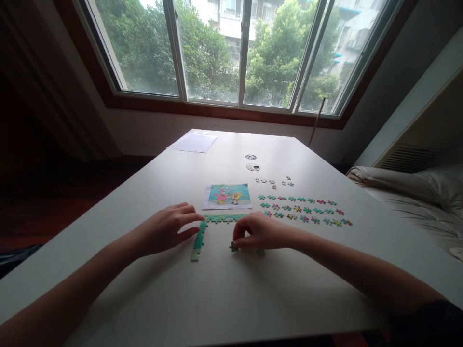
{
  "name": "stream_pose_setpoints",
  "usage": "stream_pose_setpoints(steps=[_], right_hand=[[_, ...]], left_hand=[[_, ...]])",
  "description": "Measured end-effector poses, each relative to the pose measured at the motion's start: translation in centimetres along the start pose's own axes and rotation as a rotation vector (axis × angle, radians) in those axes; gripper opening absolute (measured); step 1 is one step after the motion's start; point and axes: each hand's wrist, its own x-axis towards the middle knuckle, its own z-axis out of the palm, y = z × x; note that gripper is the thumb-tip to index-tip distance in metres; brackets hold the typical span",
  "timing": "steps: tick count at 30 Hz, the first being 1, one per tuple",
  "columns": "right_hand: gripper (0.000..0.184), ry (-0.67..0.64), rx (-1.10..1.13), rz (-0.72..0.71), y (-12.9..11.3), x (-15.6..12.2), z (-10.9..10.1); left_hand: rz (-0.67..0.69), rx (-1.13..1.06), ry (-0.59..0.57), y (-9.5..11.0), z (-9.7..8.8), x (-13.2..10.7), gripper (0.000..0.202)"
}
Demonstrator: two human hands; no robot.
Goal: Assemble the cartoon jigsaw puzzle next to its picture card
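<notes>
My left hand [167, 227] lies flat on the white table [224, 289], fingers stretched out and touching the joined green puzzle border [199, 237], which forms an L shape. My right hand [258, 231] is curled, its fingertips pinching a small dark green puzzle piece [234, 247] against the table just right of the border. Behind the hands lies the picture card [227, 195] with cartoon figures. Rows of loose puzzle pieces [304, 210] are spread out to the right of the card.
A smaller cluster of pale pieces [274, 182] lies farther back. Two round lids [252, 166] and a sheet of paper [193, 142] sit toward the far edge. A bed with a pillow [405, 185] is on the right, windows behind.
</notes>
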Motion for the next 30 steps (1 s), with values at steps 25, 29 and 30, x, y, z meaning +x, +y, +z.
stream_pose_setpoints(steps=[25,29,30], right_hand=[[0.024,0.42,-0.472,0.358,13.7,7.4,-10.9],[0.019,0.398,-0.432,0.359,13.5,7.4,-11.0],[0.019,0.402,-0.419,0.354,13.3,7.3,-11.0]], left_hand=[[0.264,-0.082,-0.169,6.6,0.5,0.7,0.044],[0.273,-0.08,-0.156,6.6,0.2,0.6,0.042],[0.271,-0.081,-0.155,6.5,0.1,0.5,0.041]])
